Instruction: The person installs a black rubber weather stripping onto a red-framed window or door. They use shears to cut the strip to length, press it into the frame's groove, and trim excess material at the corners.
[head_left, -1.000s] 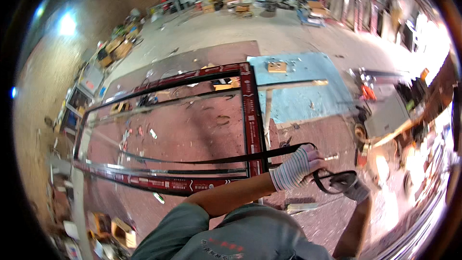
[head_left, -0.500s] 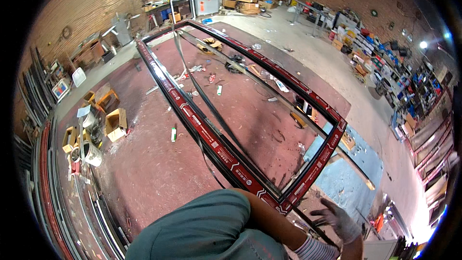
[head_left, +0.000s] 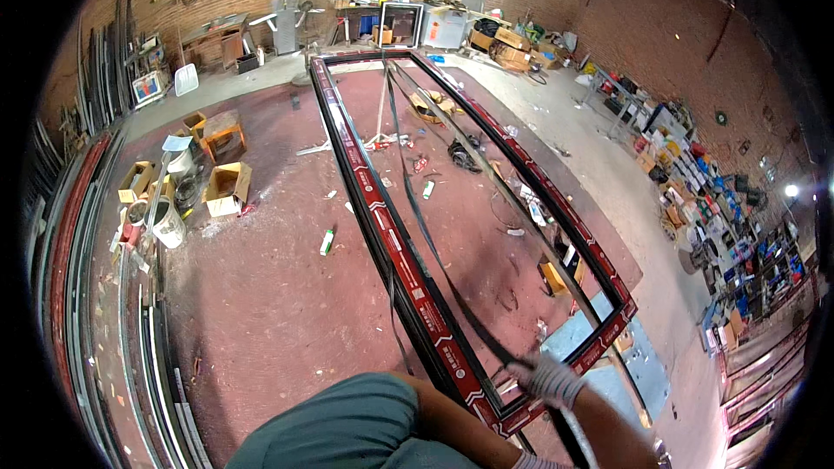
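Observation:
A long rectangular window frame (head_left: 402, 247), black with red printed film, stretches away from me above the floor. Over its near corner is my right hand (head_left: 549, 380) in a pale glove with a striped cuff. Its fingers are closed around a long black flexible strip (head_left: 452, 295), though they are partly blurred. That strip runs back inside the frame's opening to its far end. My left forearm (head_left: 465, 424) comes past my bent knee, and only its striped cuff shows at the lower edge; the left hand is out of sight.
A long metal bar (head_left: 486, 159) crosses beneath the frame. Cardboard boxes (head_left: 228, 189) and buckets (head_left: 169, 230) stand at left, beside long profiles (head_left: 65, 234). A blue sheet (head_left: 643, 365) lies at right. Small litter dots the red floor; cluttered goods (head_left: 695, 182) line the right wall.
My right hand has moved left from outside the frame's near corner to over it, going from spread fingers to closed on the strip. The left cuff has sunk toward the lower edge. The view has turned.

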`<control>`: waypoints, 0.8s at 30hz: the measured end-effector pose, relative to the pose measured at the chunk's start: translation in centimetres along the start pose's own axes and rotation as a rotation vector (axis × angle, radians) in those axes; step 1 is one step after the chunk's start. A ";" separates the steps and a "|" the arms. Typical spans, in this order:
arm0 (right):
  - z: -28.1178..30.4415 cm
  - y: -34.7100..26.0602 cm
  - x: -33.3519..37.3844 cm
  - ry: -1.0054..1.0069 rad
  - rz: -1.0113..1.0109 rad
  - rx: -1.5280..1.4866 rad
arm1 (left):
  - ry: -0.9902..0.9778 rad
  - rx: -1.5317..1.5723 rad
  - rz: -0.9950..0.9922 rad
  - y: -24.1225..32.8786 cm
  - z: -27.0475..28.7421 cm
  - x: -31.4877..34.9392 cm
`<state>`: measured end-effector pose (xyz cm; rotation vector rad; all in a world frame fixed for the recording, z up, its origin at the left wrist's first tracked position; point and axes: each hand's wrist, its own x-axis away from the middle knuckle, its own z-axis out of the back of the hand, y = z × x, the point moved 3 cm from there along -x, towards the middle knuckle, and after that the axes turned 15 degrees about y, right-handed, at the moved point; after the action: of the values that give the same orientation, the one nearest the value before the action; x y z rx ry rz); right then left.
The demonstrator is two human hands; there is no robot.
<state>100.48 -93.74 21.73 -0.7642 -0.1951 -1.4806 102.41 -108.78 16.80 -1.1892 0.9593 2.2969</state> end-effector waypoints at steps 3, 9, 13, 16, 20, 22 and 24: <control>12.3 -1.7 -2.7 0.465 0.279 -0.206 | 0.347 0.011 0.054 -0.3 4.8 0.2; 33.7 6.4 0.2 1.450 0.426 -1.046 | 0.940 0.091 0.399 -1.2 15.7 2.0; 29.4 22.4 2.0 1.604 0.081 -0.845 | 0.611 0.656 0.815 -5.6 11.0 5.8; 26.2 40.8 2.8 1.530 -0.253 -0.672 | 0.216 0.414 1.012 -2.9 13.0 6.8; 23.6 57.8 17.8 1.949 -0.267 0.122 | 0.139 0.509 0.766 -4.8 7.4 8.4; 24.2 59.5 14.8 1.596 -0.592 -0.387 | 0.058 0.433 0.851 -5.4 9.6 9.3; 21.4 59.2 9.5 1.621 -0.561 -0.597 | 0.113 0.414 0.953 -5.6 9.7 12.0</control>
<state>164.14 -94.77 23.13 0.2797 1.3921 -2.2830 93.50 -97.60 8.71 -0.7542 2.2852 2.4385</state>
